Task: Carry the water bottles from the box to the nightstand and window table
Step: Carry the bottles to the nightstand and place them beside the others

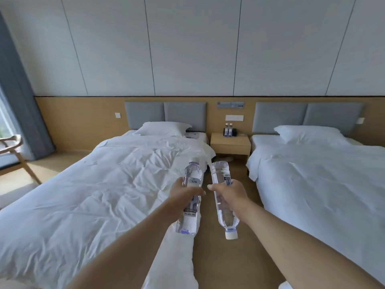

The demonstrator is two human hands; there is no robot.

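Observation:
My left hand (183,195) grips a clear water bottle (190,176) around its label, cap pointing away from me. My right hand (230,195) holds a second clear bottle (226,217) upside down, its white cap toward me. Both are held out in front of me, over the aisle between two beds. Far ahead, the wooden nightstand (230,143) stands between the beds against the wall, with two small bottles (228,130) upright on it beside a dark object. The box is not in view.
A white bed with a rumpled duvet (93,195) lies on the left, a smoother white bed (323,184) on the right. A wooden chair (14,151) and blue curtain (18,101) stand by the window at far left.

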